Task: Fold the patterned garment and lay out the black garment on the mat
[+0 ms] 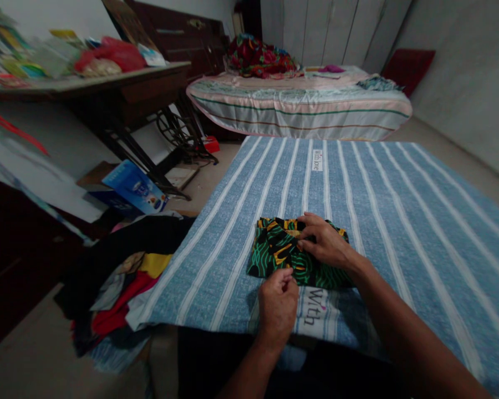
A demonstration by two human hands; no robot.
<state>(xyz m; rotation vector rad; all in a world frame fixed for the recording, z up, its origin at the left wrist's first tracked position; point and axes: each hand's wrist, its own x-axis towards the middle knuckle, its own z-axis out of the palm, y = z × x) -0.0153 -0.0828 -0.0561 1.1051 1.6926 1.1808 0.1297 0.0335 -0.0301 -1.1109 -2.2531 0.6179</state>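
From where I stand, a folded black garment with green and yellow print (270, 252) lies near the close edge of a table covered in a blue-and-white striped tablecloth (220, 244), just above some printed lettering. The person's right hand (326, 241) reaches across the garment, fingers loosely bent and apart, tips on the fabric, hiding part of its far gathered edge. The left hand (278, 302) is curled at the near edge, thumb against the fingers; I can't tell whether a bit of cloth is pinched there.

To the left, a heap of clothes (125, 288), black, red and yellow, crowds right against the table's side. Behind it sits a blue printed carton (135, 185), near the iron wheel (177, 130) of a treadle stand. The worktop (166, 71) above is cluttered, a red plastic bag (112, 54) among the things. Beyond the table's far end, a bed with a striped spread (316, 111) bears a bunched red floral quilt (260, 55), with pale wardrobe doors (316, 27) behind.
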